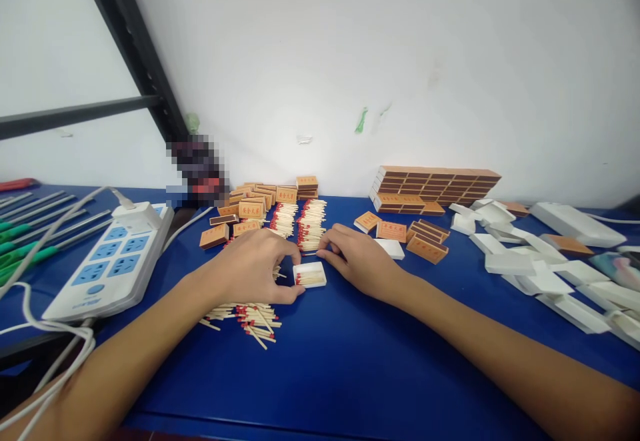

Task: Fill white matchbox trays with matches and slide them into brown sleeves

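A small white matchbox tray (311,273) with matches in it lies on the blue table (350,354) between my hands. My left hand (253,267) is curled, its thumb and fingers pressed against the tray's left end. My right hand (356,258) rests just right of the tray, fingers pinched together at its far corner by a stack of red-tipped matches (310,224); what they hold is hidden. Loose matches (253,317) lie scattered under my left wrist.
Orange matchboxes (253,207) are piled behind my left hand, more (417,234) lie right of my right hand, and a stacked block (435,186) stands by the wall. White empty trays (540,274) cover the right side. A power strip (113,257) and green-handled tools (30,234) lie left.
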`<move>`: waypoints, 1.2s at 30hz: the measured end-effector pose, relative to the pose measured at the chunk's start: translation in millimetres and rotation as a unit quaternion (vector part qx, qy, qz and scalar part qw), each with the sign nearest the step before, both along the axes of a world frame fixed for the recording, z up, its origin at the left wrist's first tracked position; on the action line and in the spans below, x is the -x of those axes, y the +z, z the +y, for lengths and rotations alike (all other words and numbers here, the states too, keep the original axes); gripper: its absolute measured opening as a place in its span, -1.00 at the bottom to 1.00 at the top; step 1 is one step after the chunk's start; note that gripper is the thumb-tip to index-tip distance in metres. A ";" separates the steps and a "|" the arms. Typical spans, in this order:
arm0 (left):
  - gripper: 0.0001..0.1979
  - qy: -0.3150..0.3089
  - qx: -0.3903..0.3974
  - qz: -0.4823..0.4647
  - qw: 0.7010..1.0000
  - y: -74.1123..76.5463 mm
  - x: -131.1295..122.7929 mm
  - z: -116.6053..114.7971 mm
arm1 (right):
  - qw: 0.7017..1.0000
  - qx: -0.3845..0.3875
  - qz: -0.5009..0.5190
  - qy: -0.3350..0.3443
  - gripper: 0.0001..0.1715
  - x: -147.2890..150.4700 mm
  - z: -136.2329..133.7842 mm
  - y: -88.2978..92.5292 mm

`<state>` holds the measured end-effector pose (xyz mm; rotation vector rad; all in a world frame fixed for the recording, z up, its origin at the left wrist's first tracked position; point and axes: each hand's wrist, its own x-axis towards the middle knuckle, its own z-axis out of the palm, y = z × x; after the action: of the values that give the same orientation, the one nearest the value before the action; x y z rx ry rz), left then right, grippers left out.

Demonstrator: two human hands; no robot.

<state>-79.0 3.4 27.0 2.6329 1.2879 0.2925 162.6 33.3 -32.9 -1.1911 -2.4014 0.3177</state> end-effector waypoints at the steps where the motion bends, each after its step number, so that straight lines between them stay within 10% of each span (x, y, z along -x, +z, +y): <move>1: -0.71 0.000 0.002 0.000 1.000 0.3 -0.4 -0.2 | 1.000 0.000 0.001 0.002 -0.93 -0.3 0.3 -0.5; 36: -0.72 -0.012 -0.026 0.007 1.000 -0.9 2.3 4.2 | 1.000 -0.005 0.005 0.005 -0.90 -7.8 -7.2 16.7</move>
<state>-81.3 7.6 26.1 2.6959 1.2701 0.3092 170.4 26.1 -16.2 -1.1716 -2.3982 0.3136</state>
